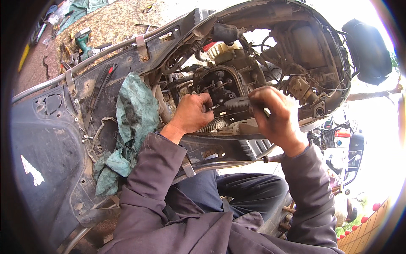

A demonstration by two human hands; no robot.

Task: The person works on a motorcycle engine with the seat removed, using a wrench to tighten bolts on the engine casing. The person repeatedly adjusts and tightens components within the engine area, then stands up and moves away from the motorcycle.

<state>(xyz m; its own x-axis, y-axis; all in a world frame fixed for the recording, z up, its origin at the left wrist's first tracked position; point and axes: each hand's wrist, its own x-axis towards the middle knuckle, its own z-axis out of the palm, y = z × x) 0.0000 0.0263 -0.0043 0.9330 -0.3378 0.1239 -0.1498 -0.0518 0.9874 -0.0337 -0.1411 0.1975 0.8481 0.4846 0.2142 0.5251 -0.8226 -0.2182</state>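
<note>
My left hand point(192, 112) is closed in a pinch on a small metal part point(217, 106), thin and ridged, beside the open engine point(218, 82) of a scooter. From the right, my right hand point(277, 114) grips a grey elongated piece point(237, 103) whose far end reaches toward that small part. Whether the two touch, I cannot tell; what exact kind the grey piece is stays unclear. Both hands are just above the scooter's frame opening, over a ribbed hose point(212, 125). Rods and round parts show inside the engine cavity.
A stained green cloth point(137, 114) lies over the scooter's dark floorboard point(46, 135), near a black tool with a red mark point(101, 84). Beyond are a green power drill point(84, 42) and other tools on a speckled mat point(114, 23). Metal rails edge the frame.
</note>
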